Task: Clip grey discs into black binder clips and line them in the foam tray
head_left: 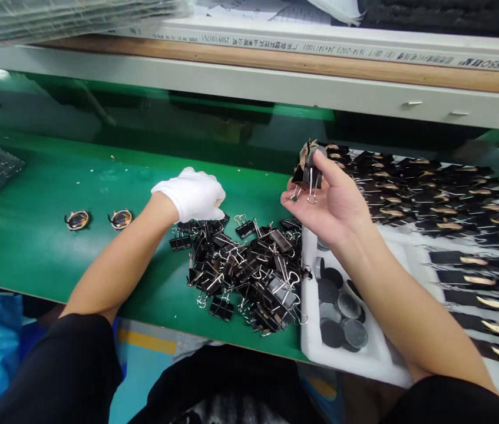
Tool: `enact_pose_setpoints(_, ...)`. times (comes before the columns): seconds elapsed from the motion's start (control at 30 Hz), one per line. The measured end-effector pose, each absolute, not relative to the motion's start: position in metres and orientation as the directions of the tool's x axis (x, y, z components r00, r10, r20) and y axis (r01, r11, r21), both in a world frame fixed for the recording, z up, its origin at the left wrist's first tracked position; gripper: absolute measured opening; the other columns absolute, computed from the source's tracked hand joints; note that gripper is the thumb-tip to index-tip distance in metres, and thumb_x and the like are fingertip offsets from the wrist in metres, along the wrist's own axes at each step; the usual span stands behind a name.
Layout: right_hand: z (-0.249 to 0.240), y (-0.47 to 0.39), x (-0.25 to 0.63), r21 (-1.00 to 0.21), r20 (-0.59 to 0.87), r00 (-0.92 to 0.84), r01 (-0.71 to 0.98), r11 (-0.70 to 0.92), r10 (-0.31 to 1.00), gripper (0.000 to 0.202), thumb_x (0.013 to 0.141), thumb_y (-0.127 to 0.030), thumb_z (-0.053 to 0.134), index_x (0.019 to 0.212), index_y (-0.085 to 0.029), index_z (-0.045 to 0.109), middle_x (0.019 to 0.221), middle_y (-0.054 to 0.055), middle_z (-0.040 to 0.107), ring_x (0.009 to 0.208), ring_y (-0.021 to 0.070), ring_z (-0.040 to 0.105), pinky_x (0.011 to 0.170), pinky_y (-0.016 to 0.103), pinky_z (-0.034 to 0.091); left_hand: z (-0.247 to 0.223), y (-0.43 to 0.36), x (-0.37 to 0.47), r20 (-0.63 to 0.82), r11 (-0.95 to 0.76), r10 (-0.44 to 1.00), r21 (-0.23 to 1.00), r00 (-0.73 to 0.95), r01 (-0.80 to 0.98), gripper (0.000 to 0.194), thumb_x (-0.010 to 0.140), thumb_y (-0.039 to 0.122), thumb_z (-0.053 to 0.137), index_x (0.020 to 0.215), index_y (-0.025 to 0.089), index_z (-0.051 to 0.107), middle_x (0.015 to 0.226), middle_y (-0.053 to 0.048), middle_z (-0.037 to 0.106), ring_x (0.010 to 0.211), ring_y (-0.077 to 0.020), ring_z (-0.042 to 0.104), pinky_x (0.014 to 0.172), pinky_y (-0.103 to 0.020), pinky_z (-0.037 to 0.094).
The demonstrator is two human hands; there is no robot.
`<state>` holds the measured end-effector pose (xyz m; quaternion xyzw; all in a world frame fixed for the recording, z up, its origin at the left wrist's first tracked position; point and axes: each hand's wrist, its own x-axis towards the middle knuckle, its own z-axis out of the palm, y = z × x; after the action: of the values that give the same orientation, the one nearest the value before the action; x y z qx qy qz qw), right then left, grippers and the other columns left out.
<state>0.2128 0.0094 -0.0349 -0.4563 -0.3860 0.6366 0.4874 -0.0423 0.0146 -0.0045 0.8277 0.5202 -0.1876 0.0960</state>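
Observation:
My left hand (pixel 194 193), in a white glove, is above the upper left edge of a heap of black binder clips (pixel 244 265). Its fingers are curled closed, and whatever is under them is hidden. My bare right hand (pixel 337 203) is raised palm up at the heap's right, thumb pressing on a small round grey-topped assembly. Black binder clips (pixel 310 175) with silver wire handles are clamped on this assembly, and their handles hang over my fingers. A tan edge shows at its far side.
Two small round coil-like parts (pixel 76 220) lie on the green table (pixel 32 253) at left. At right, a white foam tray (pixel 311 335) holds grey discs (pixel 355 334). Beyond it stand rows of clipped assemblies (pixel 430 194). A shelf edge (pixel 276 82) crosses the back.

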Motion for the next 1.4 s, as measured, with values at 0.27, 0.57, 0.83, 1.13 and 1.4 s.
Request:
enact_pose_setpoints(0.27, -0.025, 0.006, 0.212, -0.949, -0.205, -0.149, -0.21, -0.234, 0.967, 0.035, 0.077, -0.06, 0.085, 0.096, -0.033, 0.073, 0.111, 0.0, 0.075, 0.106, 0.0262, 0.067, 0.084, 0.042, 0.058, 0.005, 0.022, -0.058, -0.248, -0.51, 0.794, 0.225, 0.555, 0.83, 0.039, 0.092, 0.051, 0.06, 0.07, 0.02, 0.064, 0.078, -0.002, 0.065, 0.067, -0.015, 0.049, 0.074, -0.033, 0.035)
enact_pose_setpoints(0.57, -0.016, -0.019, 0.196, -0.968, -0.161, -0.428, -0.106, -0.226, 0.889, 0.029, 0.072, -0.048, 0.095, 0.086, -0.026, 0.082, 0.107, 0.003, 0.08, 0.105, 0.0218, 0.07, 0.098, 0.039, 0.057, 0.019, 0.005, -0.032, 0.024, -0.285, 0.932, 0.668, 0.363, 0.688, 0.047, 0.096, 0.055, 0.059, 0.066, 0.02, 0.052, 0.064, 0.001, 0.052, 0.059, -0.0108, 0.041, 0.058, -0.029, 0.03)
enact_pose_setpoints(0.83, -0.016, -0.02, 0.195, -0.991, -0.025, -0.371, -0.111, -0.071, 0.928, 0.036, 0.068, -0.053, 0.097, 0.087, -0.028, 0.082, 0.112, 0.005, 0.081, 0.118, 0.0276, 0.07, 0.101, 0.043, 0.058, 0.016, -0.005, -0.025, 0.103, -0.347, 0.935, 0.465, 0.34, 0.815, 0.049, 0.097, 0.068, 0.052, 0.081, 0.022, 0.058, 0.068, -0.001, 0.063, 0.058, -0.0145, 0.048, 0.058, -0.031, 0.03)
enact_pose_setpoints(1.13, -0.014, -0.02, 0.198, -0.985, -0.007, -0.394, -0.158, -0.076, 0.919, 0.034, 0.07, -0.051, 0.097, 0.087, -0.028, 0.08, 0.132, 0.006, 0.078, 0.128, 0.0314, 0.069, 0.106, 0.048, 0.058, 0.004, -0.005, -0.015, 0.166, -0.403, 0.906, 0.616, 0.388, 0.677, 0.062, 0.089, 0.07, 0.059, 0.056, 0.021, 0.041, 0.054, 0.003, 0.037, 0.056, -0.0112, 0.032, 0.053, -0.031, 0.021)
enact_pose_setpoints(1.4, -0.018, -0.014, 0.204, -0.981, -0.039, -0.419, -0.158, -0.115, 0.907, 0.027, 0.076, -0.046, 0.094, 0.092, -0.029, 0.08, 0.131, 0.004, 0.076, 0.115, 0.0273, 0.072, 0.094, 0.043, 0.062, -0.002, -0.001, -0.014, 0.22, -0.416, 0.905, 0.632, 0.364, 0.654, 0.059, 0.089, 0.066, 0.059, 0.055, 0.021, 0.042, 0.053, 0.003, 0.039, 0.057, -0.011, 0.033, 0.054, -0.03, 0.023)
